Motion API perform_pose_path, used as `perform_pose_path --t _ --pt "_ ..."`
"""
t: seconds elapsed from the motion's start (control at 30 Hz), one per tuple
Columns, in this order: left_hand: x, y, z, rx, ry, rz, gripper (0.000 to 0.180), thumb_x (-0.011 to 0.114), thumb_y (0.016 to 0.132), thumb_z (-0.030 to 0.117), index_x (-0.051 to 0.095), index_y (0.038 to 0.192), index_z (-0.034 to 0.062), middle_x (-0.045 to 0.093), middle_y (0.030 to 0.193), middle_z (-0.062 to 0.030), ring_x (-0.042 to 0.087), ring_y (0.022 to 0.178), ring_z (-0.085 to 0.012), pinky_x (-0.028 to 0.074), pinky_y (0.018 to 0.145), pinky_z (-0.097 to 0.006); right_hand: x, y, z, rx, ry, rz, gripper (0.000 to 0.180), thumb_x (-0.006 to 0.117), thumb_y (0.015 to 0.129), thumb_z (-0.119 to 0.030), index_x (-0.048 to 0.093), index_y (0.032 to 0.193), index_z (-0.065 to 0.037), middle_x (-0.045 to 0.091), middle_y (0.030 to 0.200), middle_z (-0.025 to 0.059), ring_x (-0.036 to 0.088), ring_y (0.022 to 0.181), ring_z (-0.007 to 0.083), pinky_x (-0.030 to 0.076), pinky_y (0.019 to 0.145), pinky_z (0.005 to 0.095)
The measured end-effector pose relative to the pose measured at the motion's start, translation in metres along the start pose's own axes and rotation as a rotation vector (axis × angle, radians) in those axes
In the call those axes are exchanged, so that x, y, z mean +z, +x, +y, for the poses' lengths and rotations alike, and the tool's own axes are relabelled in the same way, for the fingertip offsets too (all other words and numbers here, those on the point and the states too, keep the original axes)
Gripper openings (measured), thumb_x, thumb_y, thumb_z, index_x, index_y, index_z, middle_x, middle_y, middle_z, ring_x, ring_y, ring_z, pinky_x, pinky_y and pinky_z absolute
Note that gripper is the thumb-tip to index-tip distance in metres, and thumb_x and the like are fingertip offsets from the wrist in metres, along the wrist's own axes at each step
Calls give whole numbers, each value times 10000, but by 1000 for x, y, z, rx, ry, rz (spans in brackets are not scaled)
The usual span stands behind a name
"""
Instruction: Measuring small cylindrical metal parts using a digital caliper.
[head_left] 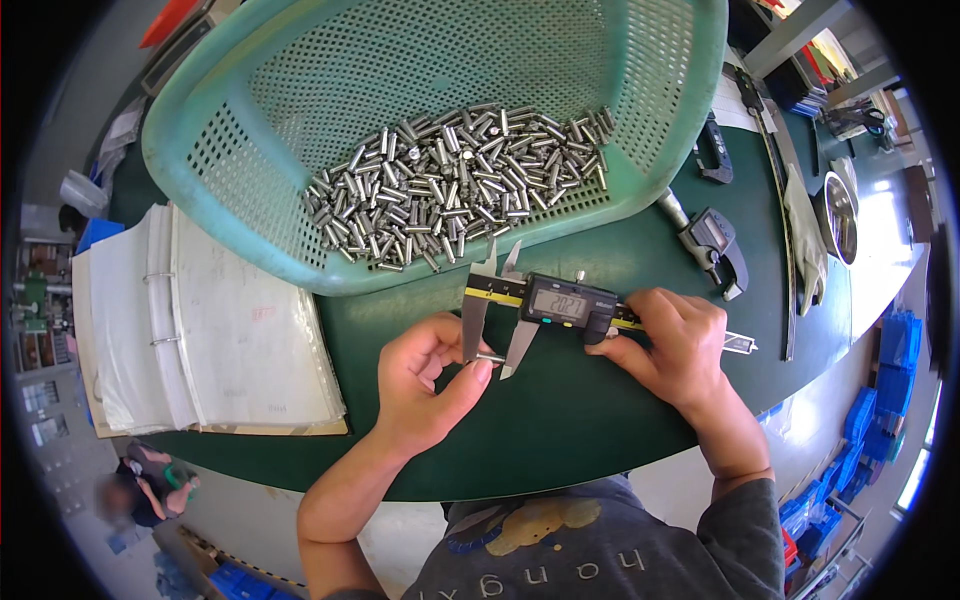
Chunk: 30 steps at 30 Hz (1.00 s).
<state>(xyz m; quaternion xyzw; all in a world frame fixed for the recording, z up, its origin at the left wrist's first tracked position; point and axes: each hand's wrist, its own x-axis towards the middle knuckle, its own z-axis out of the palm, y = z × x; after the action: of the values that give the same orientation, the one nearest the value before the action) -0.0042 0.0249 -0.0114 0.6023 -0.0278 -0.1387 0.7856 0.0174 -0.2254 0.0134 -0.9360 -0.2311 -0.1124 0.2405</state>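
A steel pin (493, 357) at the digital caliper (562, 303)

In the head view, I see the left grip (425, 385) pinching the steel pin between the digital caliper's jaws above the desk (560, 430); the right grip (675, 345) clasps its beam.

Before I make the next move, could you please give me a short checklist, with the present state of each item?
1. Right hand holds the digital caliper: ok.
2. Left hand pinches one metal pin by the caliper's jaws: ok.
3. Both jaws touch the pin's ends squarely: cannot tell, too small to see.
4. Display shows a reading: ok.
5. Loose pins lie inside the green basket, apart from both hands: ok.
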Motion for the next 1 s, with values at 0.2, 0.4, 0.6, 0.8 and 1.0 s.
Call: perform_pose_path --t 0.2,0.4,0.6,0.8,1.0 --pt "0 5 6 85 55 -92 293 622 765 40 510 1029 -19 524 1002 -92 568 916 -151 476 786 -280 -1 0 1 5 -34 21 442 771 583 -402 553 719 -43 514 561 72 528 475 265 401 434 326" --pt "1 6 0 61 -34 -31 356 591 782 75 484 1106 -23 492 1032 -86 551 920 -157 472 787 -282 -5 3 14 116 -108 152 372 745 666 -389 568 745 -72 550 594 65 553 492 245 429 452 330" --pt "0 1 -2 85 57 -33 331 573 781 2 484 1100 -14 482 1036 -81 549 911 -152 467 766 -266 -9 23 25 265 -230 366 305 712 757 -258 580 932 -45 601 721 90 584 548 251 446 482 325" --pt "-4 17 6 592 827 291 193 653 696 -39 587 866 24 582 791 -84 567 594 -151 447 542 -232 -8 17 13 196 -125 337 390 707 742 -172 587 1091 -45 576 701 64 534 500 187 433 484 295" --pt "-22 34 13 742 1258 457 210 682 653 -11 598 834 56 563 797 -71 555 679 -232 448 581 -317 -7 7 6 126 22 146 381 716 730 -195 595 1059 -44 576 686 57 548 513 185 433 477 290"
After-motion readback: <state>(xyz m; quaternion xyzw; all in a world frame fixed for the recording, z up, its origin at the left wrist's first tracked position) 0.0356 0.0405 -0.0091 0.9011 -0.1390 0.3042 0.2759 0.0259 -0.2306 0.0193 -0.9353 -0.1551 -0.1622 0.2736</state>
